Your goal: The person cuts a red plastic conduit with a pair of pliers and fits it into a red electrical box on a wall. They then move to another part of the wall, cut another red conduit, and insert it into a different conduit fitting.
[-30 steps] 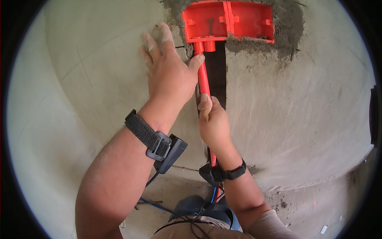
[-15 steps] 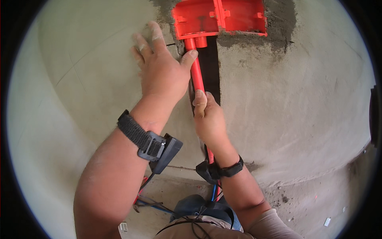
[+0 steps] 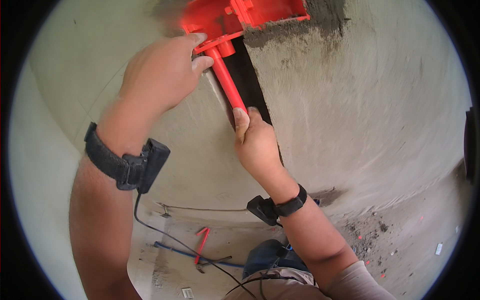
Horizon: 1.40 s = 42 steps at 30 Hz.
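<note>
A red plastic electrical box with two joined compartments sits in the wall, edged by darker, rough mortar. From its lower side a red conduit pipe runs down at a slant along a dark slot cut in the wall. A short red stub shows beside the pipe's upper end. My left hand pinches the box's lower left corner, one fingertip over the rim and the thumb beneath, by the pipe's top. Lower down, my right hand is closed around the pipe, thumb along it.
Grey plastered wall spreads on both sides. On the floor lie a blue pipe, a bent thin red piece and scattered rubble. A black cable hangs from my left wrist strap.
My left hand has gone from resting against the wall and pipe to gripping the box's corner. My right hand keeps hold of the pipe. The view has shifted and tilted.
</note>
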{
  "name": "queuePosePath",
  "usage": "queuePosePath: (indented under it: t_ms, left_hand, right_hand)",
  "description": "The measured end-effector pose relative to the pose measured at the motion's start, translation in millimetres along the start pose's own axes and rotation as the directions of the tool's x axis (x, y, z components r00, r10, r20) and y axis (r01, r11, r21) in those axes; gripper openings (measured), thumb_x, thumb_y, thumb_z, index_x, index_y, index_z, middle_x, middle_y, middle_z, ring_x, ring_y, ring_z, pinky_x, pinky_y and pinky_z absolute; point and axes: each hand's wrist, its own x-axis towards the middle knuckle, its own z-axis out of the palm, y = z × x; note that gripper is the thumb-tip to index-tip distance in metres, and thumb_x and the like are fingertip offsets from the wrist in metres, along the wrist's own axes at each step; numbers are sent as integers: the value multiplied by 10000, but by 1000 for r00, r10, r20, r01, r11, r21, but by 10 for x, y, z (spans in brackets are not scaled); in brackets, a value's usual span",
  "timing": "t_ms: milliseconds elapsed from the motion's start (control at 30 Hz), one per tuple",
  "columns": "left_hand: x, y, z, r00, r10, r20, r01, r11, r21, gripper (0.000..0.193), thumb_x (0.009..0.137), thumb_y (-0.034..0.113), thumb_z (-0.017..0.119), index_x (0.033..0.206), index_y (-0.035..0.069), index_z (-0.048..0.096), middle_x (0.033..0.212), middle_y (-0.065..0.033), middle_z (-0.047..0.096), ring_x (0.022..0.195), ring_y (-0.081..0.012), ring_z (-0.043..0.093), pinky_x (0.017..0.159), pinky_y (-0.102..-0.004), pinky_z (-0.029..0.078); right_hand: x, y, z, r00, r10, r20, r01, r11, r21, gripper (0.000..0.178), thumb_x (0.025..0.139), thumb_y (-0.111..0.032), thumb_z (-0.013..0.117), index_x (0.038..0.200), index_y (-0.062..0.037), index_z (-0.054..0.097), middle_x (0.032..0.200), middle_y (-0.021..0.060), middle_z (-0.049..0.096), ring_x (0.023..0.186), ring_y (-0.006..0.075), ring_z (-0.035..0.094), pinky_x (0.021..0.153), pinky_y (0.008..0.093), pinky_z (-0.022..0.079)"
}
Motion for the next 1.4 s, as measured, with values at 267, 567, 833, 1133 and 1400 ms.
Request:
queuePosePath:
  t_ms: [267,567,833,1133,1400]
  left_hand:
    - [215,152,-112,940,-94,327,158,972,-174,332,899,232,610,1093,-31,671,580,-56,490,505,-100,468,519,-295,399]
    - [75,-4,252,956,209,-204,-210,978,19,358,897,257,618,1002,-83,658,774,-264,611,708,-375,582,685,-398,464]
    - [153,126,62,993,-31,112,53,979,-196,300,894,248,629,1032,-15,672,638,-129,593,577,-250,567,562,-365,449]
    - [131,244,162,977,-72,202,116,969,-216,374,936,264,617,1228,34,653,529,-12,523,432,-77,478,439,-245,375]
    - [-82,401,254,991,-114,67,129,946,-299,276,906,210,630,1063,-14,666,537,-20,537,452,-100,523,451,-253,414]
  right_hand:
    - [28,73,137,994,5,-113,-8,1000,-23,454,1023,-410,462,1061,22,596,584,222,593,560,441,603,524,518,488]
    - [-122,235,256,939,-118,-324,139,989,44,336,976,-204,584,1211,35,602,961,306,629,887,437,619,781,481,502]
    - [-342,234,105,975,-118,-186,133,988,72,446,962,-126,584,1349,69,481,1147,326,569,1018,483,568,907,463,481]
    - [-1654,891,-1073,878,117,464,-84,992,-90,391,895,-193,664,1236,-14,594,1154,244,630,1018,416,635,816,439,535]
    - [-3051,1822,-2243,381,812,442,-185,535,-824,711,837,-453,690,1392,-63,479,1382,246,490,1248,455,491,1000,555,430]
